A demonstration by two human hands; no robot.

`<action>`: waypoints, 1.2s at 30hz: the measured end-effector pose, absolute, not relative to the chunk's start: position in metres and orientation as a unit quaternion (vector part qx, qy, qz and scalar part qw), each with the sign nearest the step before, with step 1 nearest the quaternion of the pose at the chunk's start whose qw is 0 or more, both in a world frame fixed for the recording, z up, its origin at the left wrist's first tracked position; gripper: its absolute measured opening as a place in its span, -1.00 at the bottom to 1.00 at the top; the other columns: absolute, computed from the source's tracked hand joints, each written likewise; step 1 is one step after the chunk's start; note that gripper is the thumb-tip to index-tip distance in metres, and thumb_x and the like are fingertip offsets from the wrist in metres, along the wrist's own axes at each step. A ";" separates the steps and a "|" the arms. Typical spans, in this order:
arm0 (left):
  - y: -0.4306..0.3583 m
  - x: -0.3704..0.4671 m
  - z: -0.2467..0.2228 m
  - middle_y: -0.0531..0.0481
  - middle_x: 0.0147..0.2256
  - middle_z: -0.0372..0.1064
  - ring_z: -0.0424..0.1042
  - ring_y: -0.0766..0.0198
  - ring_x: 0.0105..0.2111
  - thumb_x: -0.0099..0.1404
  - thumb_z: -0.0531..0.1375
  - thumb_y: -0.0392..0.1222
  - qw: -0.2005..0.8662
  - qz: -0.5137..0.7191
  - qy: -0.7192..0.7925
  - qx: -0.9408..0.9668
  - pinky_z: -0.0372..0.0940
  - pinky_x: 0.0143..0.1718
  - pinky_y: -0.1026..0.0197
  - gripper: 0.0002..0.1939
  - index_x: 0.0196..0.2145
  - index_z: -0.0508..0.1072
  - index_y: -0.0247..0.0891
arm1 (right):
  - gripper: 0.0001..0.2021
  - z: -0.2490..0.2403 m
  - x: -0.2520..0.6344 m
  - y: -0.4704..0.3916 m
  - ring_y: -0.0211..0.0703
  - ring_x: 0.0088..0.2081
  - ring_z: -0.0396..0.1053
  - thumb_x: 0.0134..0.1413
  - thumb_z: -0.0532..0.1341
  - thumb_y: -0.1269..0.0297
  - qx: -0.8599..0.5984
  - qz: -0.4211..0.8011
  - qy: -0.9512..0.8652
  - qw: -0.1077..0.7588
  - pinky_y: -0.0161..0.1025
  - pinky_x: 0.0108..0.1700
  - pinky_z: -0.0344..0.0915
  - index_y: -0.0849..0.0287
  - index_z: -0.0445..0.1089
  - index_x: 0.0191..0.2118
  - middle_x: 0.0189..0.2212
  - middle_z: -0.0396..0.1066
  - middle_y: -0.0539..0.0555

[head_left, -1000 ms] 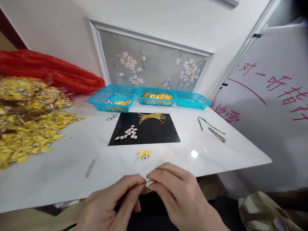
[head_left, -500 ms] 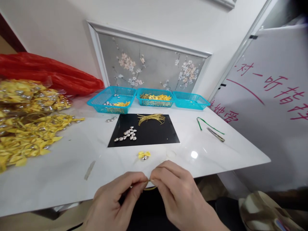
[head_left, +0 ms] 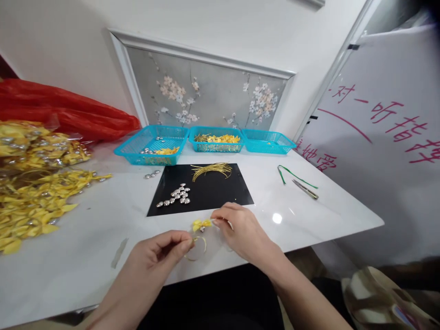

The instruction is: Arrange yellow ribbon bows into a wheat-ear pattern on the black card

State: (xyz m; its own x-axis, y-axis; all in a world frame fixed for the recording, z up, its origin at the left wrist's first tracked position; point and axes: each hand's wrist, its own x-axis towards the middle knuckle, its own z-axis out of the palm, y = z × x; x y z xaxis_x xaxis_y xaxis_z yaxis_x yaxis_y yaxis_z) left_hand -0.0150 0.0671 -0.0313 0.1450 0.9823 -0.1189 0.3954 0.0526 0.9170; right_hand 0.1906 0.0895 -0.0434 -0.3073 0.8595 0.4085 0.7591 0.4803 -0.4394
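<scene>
I see my left hand (head_left: 161, 250) low over the near edge of the white marble-look table (head_left: 103, 229), thumb and forefinger pinched shut on a thin gold wire loop (head_left: 196, 247) that hangs just beyond the fingertips. My right hand (head_left: 239, 231) reaches to the small yellow ribbon bow with a silver bead (head_left: 201, 224), which lies on the table just in front of the black rectangular mat (head_left: 220, 192); its fingertips touch the bow's right side, though I cannot tell whether they grip it. On the mat sit a cluster of silver beads (head_left: 175, 196) and a bundle of gold wires (head_left: 211, 169). Three turquoise plastic baskets (head_left: 206, 142) stand behind.
</scene>
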 end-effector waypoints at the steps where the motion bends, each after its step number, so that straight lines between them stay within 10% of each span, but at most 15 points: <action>1: 0.069 -0.016 -0.032 0.07 -0.40 0.41 0.31 0.18 -0.30 0.17 0.28 0.19 0.466 0.333 0.564 0.595 0.20 -0.26 0.27 -0.67 -0.41 0.56 -0.12 | -0.86 -0.047 0.188 0.095 -0.16 -0.26 0.41 0.21 0.29 0.58 -0.504 0.064 -0.809 0.295 -0.30 -0.22 0.32 0.19 0.51 -0.24 -0.30 0.45 0.01; 10: 0.072 -0.017 -0.031 0.07 -0.47 0.29 0.19 0.27 -0.42 0.20 0.30 0.12 0.538 0.344 0.529 0.559 0.14 -0.42 0.31 -0.68 -0.45 0.53 -0.19 | -0.83 -0.078 0.174 0.098 -0.07 -0.34 0.35 0.10 0.29 0.67 -0.470 -0.090 -0.838 0.263 -0.21 -0.33 0.28 0.26 0.51 -0.30 -0.36 0.42 0.08; 17: 0.068 -0.021 -0.023 -0.09 -0.14 0.51 0.34 0.02 0.09 0.14 0.38 0.05 0.625 0.375 0.499 0.470 0.25 0.11 0.09 -0.77 -0.41 0.61 -0.16 | -0.75 -0.067 0.182 0.083 -0.11 -0.36 0.34 0.35 0.05 0.61 -0.403 -0.190 -0.835 0.322 -0.19 -0.35 0.19 0.31 0.47 -0.20 -0.28 0.42 0.16; 21: 0.063 -0.014 -0.016 -0.10 0.04 0.46 0.41 0.12 -0.02 0.16 0.39 0.00 0.683 0.376 0.475 0.408 0.37 0.00 0.13 -0.79 -0.35 0.64 -0.18 | -0.70 -0.046 0.189 0.069 -0.09 -0.36 0.34 0.39 -0.01 0.57 -0.335 -0.215 -0.853 0.338 -0.14 -0.37 0.15 0.34 0.48 -0.19 -0.28 0.45 0.20; 27: 0.054 0.001 -0.015 0.03 -0.29 0.47 0.38 0.30 -0.25 0.19 0.39 -0.09 0.725 0.392 0.421 0.379 0.38 -0.16 0.30 -0.86 -0.39 0.61 -0.20 | -0.78 -0.031 0.191 0.056 -0.01 -0.31 0.42 0.33 0.05 0.59 -0.285 -0.233 -0.851 0.375 -0.10 -0.34 0.20 0.40 0.47 -0.18 -0.29 0.47 0.25; 36: 0.044 -0.001 -0.016 0.07 -0.41 0.46 0.40 0.28 -0.38 0.24 0.30 -0.03 0.483 0.427 0.484 0.591 0.31 -0.34 0.38 -0.81 -0.47 0.57 -0.12 | -0.79 -0.036 0.190 0.035 -0.09 -0.33 0.40 0.24 0.15 0.60 -0.309 -0.029 -0.803 0.508 -0.15 -0.31 0.33 0.29 0.46 -0.09 -0.30 0.44 0.18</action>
